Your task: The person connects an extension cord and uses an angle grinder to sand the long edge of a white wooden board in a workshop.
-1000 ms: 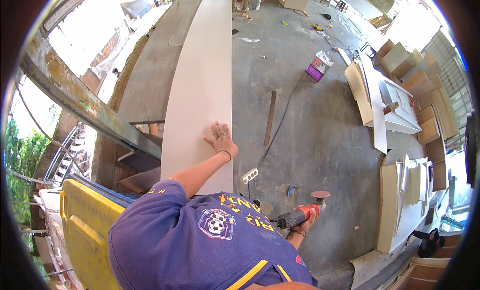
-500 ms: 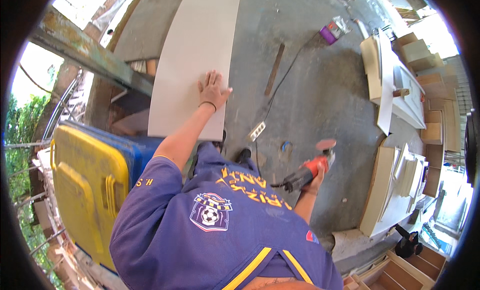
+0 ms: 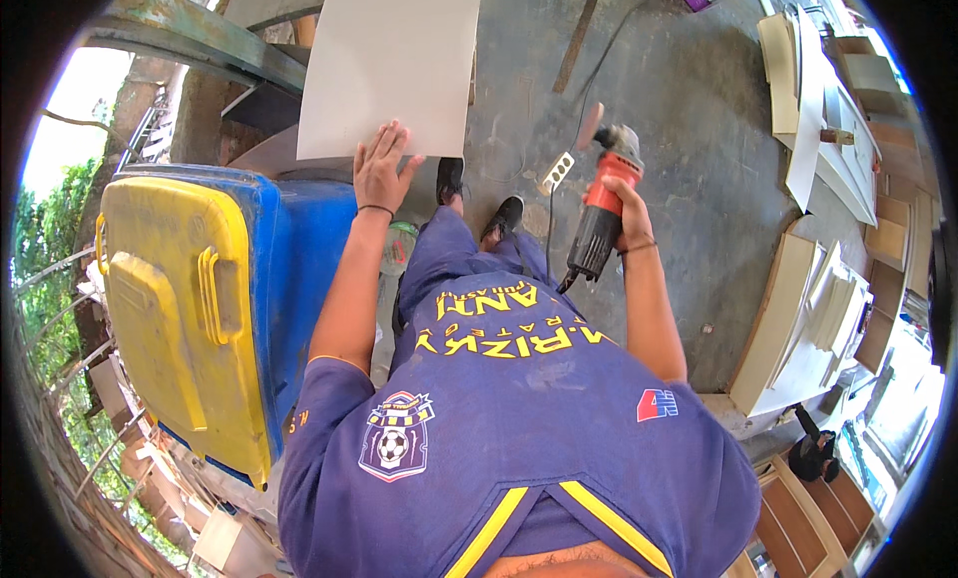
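Note:
A long white board [image 3: 394,69] reaches away from me at the top of the view. My left hand [image 3: 382,171] is at its near edge, fingers stretched out and laid flat on the end of the panel. In my right hand [image 3: 631,217] is a red and black angle grinder [image 3: 596,234], gripped round its body. Its disc [image 3: 591,126] points away from me and to the left, apart from the board. The grinder's black cord runs down from its rear end.
A blue bin with a yellow lid [image 3: 175,309] stands close on my left. Near my feet lies a white power strip [image 3: 556,174] with its cable; beyond it is a dark flat strip [image 3: 576,44]. Cabinet panels [image 3: 798,329] are stacked at right. A person [image 3: 814,448] is farther off.
My left hand has drawn back from the board's surface to its near edge. My right hand has brought the grinder up and forward, now pointing more away from me. The view has tilted.

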`<control>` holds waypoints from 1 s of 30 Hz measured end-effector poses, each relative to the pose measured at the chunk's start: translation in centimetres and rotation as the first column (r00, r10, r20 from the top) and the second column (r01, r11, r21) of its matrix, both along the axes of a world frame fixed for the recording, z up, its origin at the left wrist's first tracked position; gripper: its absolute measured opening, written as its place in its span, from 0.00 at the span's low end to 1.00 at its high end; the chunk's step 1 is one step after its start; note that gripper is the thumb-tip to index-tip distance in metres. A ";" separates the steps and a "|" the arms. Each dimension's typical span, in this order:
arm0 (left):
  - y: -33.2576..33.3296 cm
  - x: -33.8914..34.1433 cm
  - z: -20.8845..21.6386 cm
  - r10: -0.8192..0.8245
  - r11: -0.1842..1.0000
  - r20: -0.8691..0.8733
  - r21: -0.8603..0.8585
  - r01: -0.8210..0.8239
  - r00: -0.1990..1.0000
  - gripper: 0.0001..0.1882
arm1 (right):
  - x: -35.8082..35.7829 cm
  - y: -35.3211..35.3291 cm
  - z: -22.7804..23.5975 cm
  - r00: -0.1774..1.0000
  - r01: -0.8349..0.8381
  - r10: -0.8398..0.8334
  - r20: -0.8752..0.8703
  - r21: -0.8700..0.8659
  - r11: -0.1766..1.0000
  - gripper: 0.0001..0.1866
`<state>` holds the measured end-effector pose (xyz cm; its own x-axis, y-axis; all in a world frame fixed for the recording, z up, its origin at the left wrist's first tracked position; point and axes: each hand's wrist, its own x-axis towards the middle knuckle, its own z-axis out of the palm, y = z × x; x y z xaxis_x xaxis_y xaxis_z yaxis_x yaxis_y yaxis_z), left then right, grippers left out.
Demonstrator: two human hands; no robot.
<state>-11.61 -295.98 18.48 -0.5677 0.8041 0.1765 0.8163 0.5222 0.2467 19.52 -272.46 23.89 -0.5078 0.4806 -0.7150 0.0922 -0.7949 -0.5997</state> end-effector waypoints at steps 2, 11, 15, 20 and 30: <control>-0.3 -0.7 -0.2 -0.010 0.999 0.010 0.038 0.010 1.000 0.25 | -2.0 -0.2 0.5 0.996 -0.088 0.088 -0.001 0.016 0.996 0.21; -0.6 -1.4 -1.5 -0.048 0.973 0.002 0.226 0.046 0.999 0.21 | -7.2 -3.1 3.0 0.966 -0.245 0.254 0.058 -0.127 0.961 0.25; -0.7 -1.7 -1.9 -0.052 0.974 0.004 0.219 0.050 0.999 0.21 | -8.6 -5.5 1.9 0.973 -0.199 0.219 0.078 -0.206 0.958 0.21; -0.7 -1.8 -2.1 -0.055 0.968 -0.016 0.246 0.058 0.998 0.21 | -9.2 -7.7 0.9 0.971 -0.208 0.230 0.070 -0.234 0.950 0.21; -0.6 -1.6 -2.2 -0.045 0.975 0.010 0.219 0.042 0.999 0.22 | -9.5 -9.5 1.8 0.966 -0.218 0.242 0.091 -0.224 0.950 0.22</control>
